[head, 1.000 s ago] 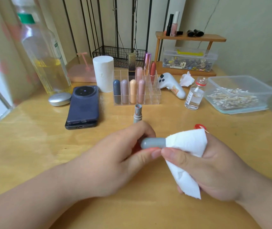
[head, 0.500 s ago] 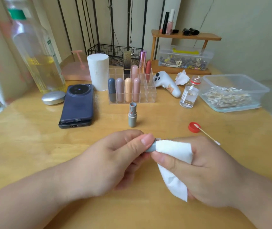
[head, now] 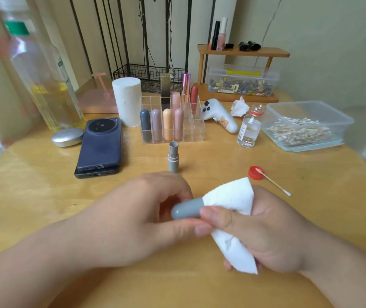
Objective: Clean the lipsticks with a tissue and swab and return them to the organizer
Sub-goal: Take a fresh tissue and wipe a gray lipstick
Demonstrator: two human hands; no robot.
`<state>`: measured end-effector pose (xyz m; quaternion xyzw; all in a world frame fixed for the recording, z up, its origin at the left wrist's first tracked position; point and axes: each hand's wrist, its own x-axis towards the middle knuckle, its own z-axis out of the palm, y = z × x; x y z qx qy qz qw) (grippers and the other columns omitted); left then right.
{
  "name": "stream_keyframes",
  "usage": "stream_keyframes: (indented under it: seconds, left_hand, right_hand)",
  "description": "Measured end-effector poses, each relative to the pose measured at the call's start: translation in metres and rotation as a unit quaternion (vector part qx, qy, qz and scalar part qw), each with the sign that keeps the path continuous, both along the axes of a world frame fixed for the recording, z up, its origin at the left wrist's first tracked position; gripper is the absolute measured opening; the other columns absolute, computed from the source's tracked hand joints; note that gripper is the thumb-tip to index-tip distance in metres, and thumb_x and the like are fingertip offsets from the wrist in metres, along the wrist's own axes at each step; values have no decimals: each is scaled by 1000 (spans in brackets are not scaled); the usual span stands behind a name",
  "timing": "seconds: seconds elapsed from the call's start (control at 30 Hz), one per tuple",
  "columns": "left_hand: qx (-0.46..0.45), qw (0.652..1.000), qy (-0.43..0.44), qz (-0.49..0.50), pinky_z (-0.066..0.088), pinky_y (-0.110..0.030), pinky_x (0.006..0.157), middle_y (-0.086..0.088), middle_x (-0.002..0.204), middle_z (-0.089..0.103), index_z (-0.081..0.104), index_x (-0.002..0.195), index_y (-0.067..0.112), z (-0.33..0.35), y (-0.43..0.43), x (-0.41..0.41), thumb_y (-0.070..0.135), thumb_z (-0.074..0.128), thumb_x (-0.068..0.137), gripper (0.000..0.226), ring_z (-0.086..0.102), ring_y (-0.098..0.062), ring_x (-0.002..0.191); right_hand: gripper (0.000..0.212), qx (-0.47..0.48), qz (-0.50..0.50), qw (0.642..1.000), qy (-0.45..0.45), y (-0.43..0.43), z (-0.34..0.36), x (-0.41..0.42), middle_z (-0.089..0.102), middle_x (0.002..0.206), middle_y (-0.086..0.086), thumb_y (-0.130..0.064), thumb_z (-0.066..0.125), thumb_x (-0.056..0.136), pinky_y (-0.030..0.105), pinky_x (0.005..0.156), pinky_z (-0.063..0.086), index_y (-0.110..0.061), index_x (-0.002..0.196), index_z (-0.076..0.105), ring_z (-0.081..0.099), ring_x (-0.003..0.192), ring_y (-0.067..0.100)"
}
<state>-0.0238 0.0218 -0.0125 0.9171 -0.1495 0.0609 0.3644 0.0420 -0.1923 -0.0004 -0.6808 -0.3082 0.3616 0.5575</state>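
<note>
Two hands meet low in the centre of the frame, above the wooden tabletop (head: 44, 196).

- Left hand (head: 137, 218): fingers curled over and thumb under, gripping a grey lipstick cap (head: 186, 211).
- Right hand (head: 266, 230): thumb and fingers pinching a white tissue (head: 233, 196).
- Clear organizer (head: 196, 134): upper centre, on the tabletop. Four capsule lipsticks stand upright in its front row, with taller ones behind.
- Tissue: wrapped round one end of the cap, with a loose corner hanging below the right palm.
- Cap: lies horizontal between the hands, rounded end toward the left hand.
- Uncapped lipstick base (head: 173, 157): upright just in front of the organizer, apart from the hands, with red smears on it.
- Cotton swab (head: 274, 182): right of centre, one tip resting on a red bottle cap (head: 255, 173).
</note>
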Motion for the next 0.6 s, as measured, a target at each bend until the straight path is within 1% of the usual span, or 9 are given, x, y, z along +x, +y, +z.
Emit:
stream_keyframes:
  seconds: [0.07,0.13,0.17,0.23,0.3,0.37,0.43,0.53,0.6]
  left_hand:
    - [-155,963,213,-56,43,-28,58,7,74,59,67,86,23,1,4,-2,63,58,86,41,52,-9,65]
    - [-224,931,276,-89,43,-28,55,2,75,60,69,89,24,0,5,-2,56,52,91,36,52,-14,65]
    - [-245,924,278,-94,42,-27,53,2,74,59,69,87,26,1,3,-2,53,50,93,34,50,-15,64]
    - [-233,938,249,-61,39,-24,52,7,68,54,63,80,26,0,-2,-2,56,49,92,35,46,-13,59]
    - [-152,975,162,-10,36,-20,53,12,61,48,59,81,26,-4,-7,-3,63,47,91,40,42,-7,55]
    - [-141,984,107,20,33,-15,50,15,58,44,60,85,27,-6,-12,-4,61,47,93,37,38,-3,53]
    - [-159,982,102,28,31,-14,49,16,57,42,62,87,24,-5,-15,-6,58,49,91,37,36,-3,52]
    - [-189,972,137,30,33,-21,50,13,58,42,66,88,22,-6,-13,-4,61,56,88,41,37,-8,53]
    - [-248,946,211,-9,36,-27,48,2,61,47,65,80,18,-5,-7,-1,61,57,85,45,42,-15,54]
  right_hand:
    - [27,3,21,998,-64,1,-3,2,64,56,-9,-32,60,95,27,56,51,-24,75,76,59,55,4]
    - [23,-2,26,995,-100,5,-2,2,70,69,-7,-29,58,96,19,66,47,-23,83,76,59,67,1]
    - [21,4,24,993,-116,3,-3,4,72,74,-7,-28,59,96,19,67,47,-20,88,76,60,69,2]
    - [21,24,15,986,-167,3,-7,6,65,66,-15,-28,59,96,22,65,49,-34,83,75,56,61,4]
    - [30,29,-17,980,-196,4,-9,8,53,55,-11,-30,62,96,43,72,54,-43,71,70,50,55,21]
    - [30,46,-42,981,-182,4,-9,8,52,50,-6,-27,64,94,61,82,48,-38,67,70,49,53,25]
    - [29,37,-52,982,-179,3,-7,8,50,48,-6,-24,66,92,58,71,49,-31,64,70,46,51,21]
    - [29,36,-50,978,-199,1,-11,12,40,50,-1,-28,69,88,42,52,40,-13,63,66,39,51,18]
    - [23,56,-37,973,-221,1,-11,12,40,51,-4,-25,73,88,27,47,32,-17,65,69,38,50,10]
